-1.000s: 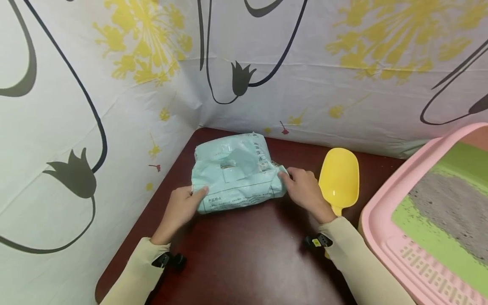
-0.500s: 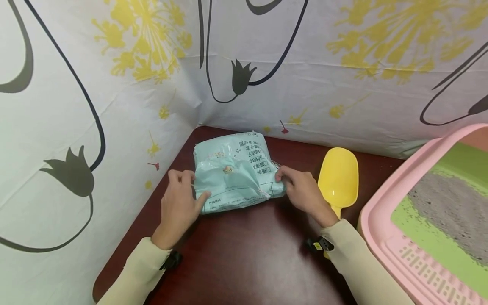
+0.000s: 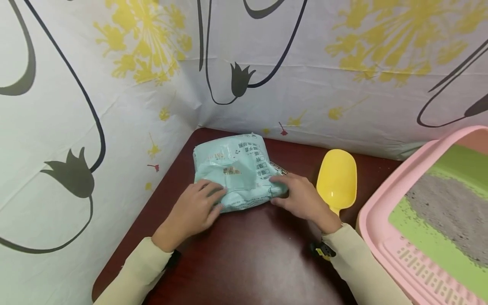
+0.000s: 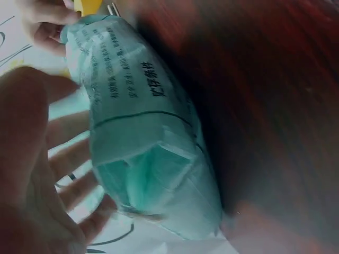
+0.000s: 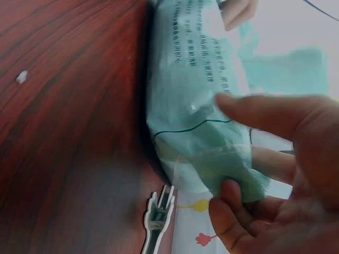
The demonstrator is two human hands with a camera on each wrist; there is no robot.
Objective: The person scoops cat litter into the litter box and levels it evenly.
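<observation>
A pale teal plastic bag (image 3: 236,161) with dark printed text lies on the table, crumpled and partly folded. On its near left side is my left hand (image 3: 194,207), fingers spread loosely over the top. In the left wrist view, the bag's near end (image 4: 153,180) shows an open fold, with the left fingers (image 4: 71,153) alongside it. My right hand (image 3: 301,197) holds the bag's right corner. The right wrist view shows its thumb (image 5: 259,108) against the printed face and its other fingers curled round the corner flap (image 5: 238,185).
A yellow scoop (image 3: 337,178) lies right of the bag. Beyond it stands a pink litter tray (image 3: 375,220) holding grey litter (image 3: 450,207). A white and dark narrow piece (image 5: 159,217) lies near the bag. A patterned cloth (image 3: 305,97) hangs behind the dark red table (image 3: 251,258).
The left hand lets go of the bag's left edge, lifts, and moves right onto its front. The raised fold has flattened down. The right hand stays at the right corner and shifts its fingers.
</observation>
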